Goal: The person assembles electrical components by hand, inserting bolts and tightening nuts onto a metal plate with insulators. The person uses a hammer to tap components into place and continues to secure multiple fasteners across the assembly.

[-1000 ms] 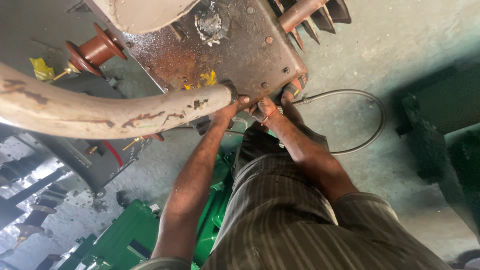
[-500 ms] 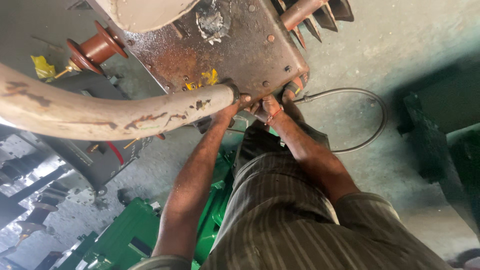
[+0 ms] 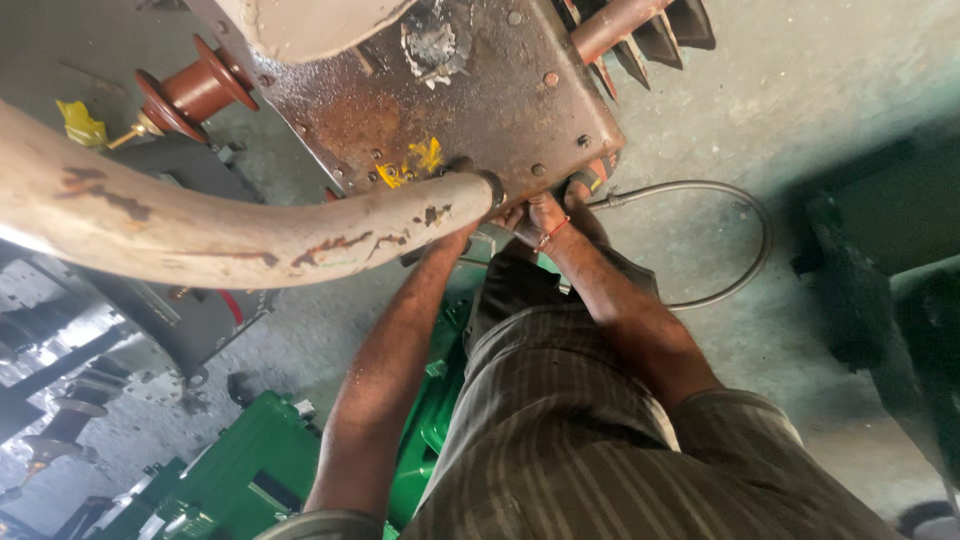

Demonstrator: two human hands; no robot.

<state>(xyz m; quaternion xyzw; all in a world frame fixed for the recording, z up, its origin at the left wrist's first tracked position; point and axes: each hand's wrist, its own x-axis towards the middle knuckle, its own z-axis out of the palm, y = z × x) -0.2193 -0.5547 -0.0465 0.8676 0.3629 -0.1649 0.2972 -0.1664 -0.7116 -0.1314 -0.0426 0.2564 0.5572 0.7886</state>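
Barely any change: we see both hands stay at the rusty metal cover edge. Right hand fingers curl under it; left hand mostly hidden behind pipe, grip possibly closed, can't tell.

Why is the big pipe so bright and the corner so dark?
In the head view, daylight washes out the pale pipe at its left end, close to the camera; the dark machine at right sits in shadow; the hands under the rusty plate look dim.

Both bare arms stretched forward, left hand and right hand close together, fingers hidden
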